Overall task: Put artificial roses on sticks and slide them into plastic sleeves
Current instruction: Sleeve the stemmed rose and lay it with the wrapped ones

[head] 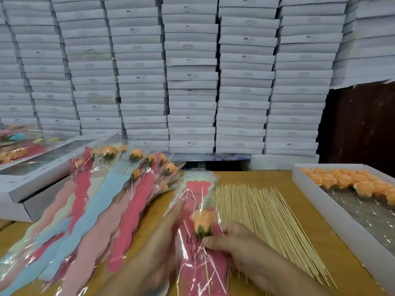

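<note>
1. Far left of the frame: a flat white cardboard box with a clear window lid lies on the yellow-brown wooden bench. No writing on it can be read.
2. Left of centre: a fanned pile of finished clear plastic sleeves with pink, blue and cream card liners, each holding an orange rose on a stick. The upper sleeves carry printed words; only "YOU" is legible.
3. Lower centre-left: the left hand is motion-blurred, fingers extended along the left edge of the sleeve in work. Grip state: released, steadying only.
4. Lower centre: the clear plastic sleeve with pink scalloped liner holds the orange artificial rose with green calyx about halfway up; its thin wooden stick runs down towards the bottom edge. The liner print is partly legible, apparently "LOVE YOU".
5. Lower centre-right: the right hand grasps the stick through the film just below the calyx.
6. Procedure: judged from this position, keep the sleeve flat and feed the stick straight upward, so that the petals do not snag the film.
7. Right of centre: a layer of bare bamboo sticks.
8. Far right: a white tray of loose orange rose heads.
9. Upper frame: stacked white boxes, several marked "SGS".
</note>
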